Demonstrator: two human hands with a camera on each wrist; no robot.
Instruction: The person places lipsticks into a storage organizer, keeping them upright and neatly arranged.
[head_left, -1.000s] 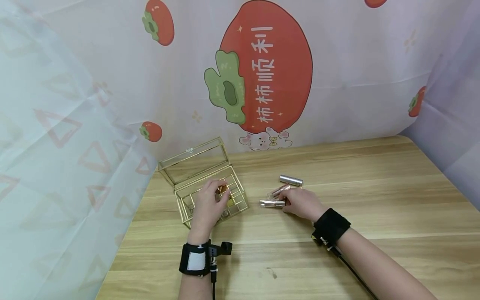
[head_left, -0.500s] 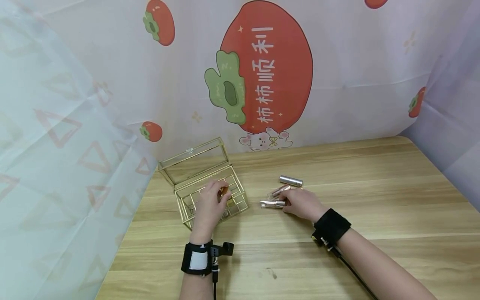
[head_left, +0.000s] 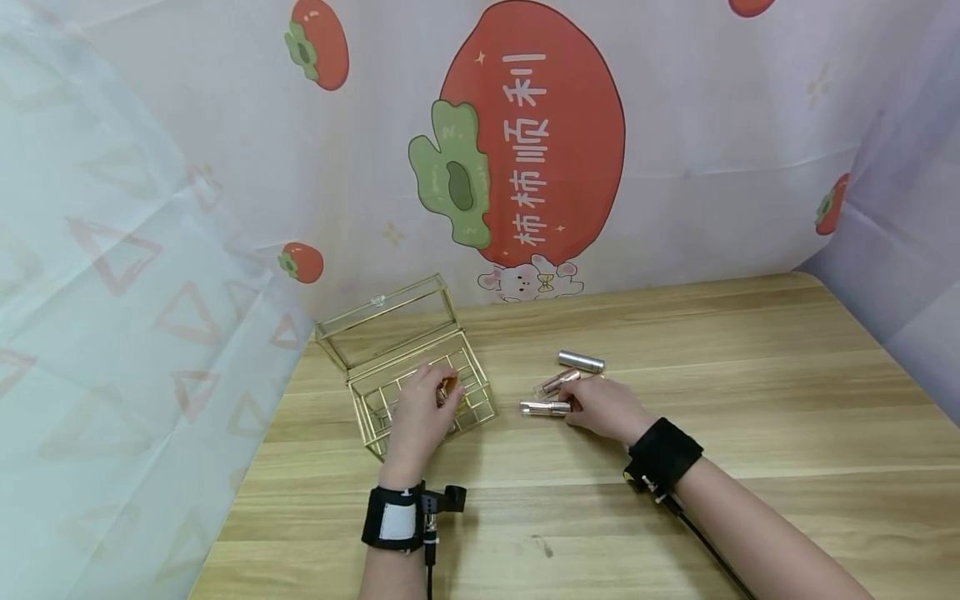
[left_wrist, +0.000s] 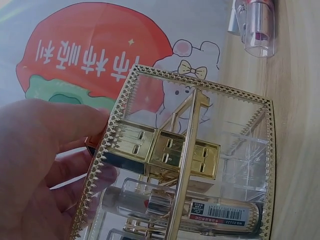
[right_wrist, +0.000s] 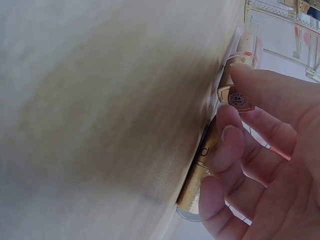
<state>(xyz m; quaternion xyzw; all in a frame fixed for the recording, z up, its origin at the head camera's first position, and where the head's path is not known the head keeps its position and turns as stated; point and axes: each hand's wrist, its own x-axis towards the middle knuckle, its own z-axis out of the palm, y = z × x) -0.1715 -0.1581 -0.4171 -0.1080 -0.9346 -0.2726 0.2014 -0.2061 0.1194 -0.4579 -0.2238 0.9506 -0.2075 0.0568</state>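
Observation:
In the head view my left hand (head_left: 416,412) reaches into an open gold-framed glass box (head_left: 482,379) with gridded compartments. Its thumb and fingers pinch the amber end (head_left: 452,384) of a gold-and-dark lipstick; the left wrist view shows its gold part (left_wrist: 132,140) through the glass. Beside it in the box lies a clear-capped lipstick (left_wrist: 220,212) with a barcode label. To the right, my right hand (head_left: 607,408) pinches a clear-capped gold lipstick (right_wrist: 237,97) low over the table. A second gold tube (right_wrist: 197,172) lies behind its curled fingers, partly hidden.
A silver tube (head_left: 581,361) and a rose-gold lipstick (head_left: 558,382) lie on the wooden table (head_left: 720,350) near the right hand. The raised glass lid (head_left: 386,321) leans back toward the printed curtain (head_left: 675,208).
My left hand has shifted very slightly right and turned a little with the lipstick at the box. The right hand and its lipstick stay in place.

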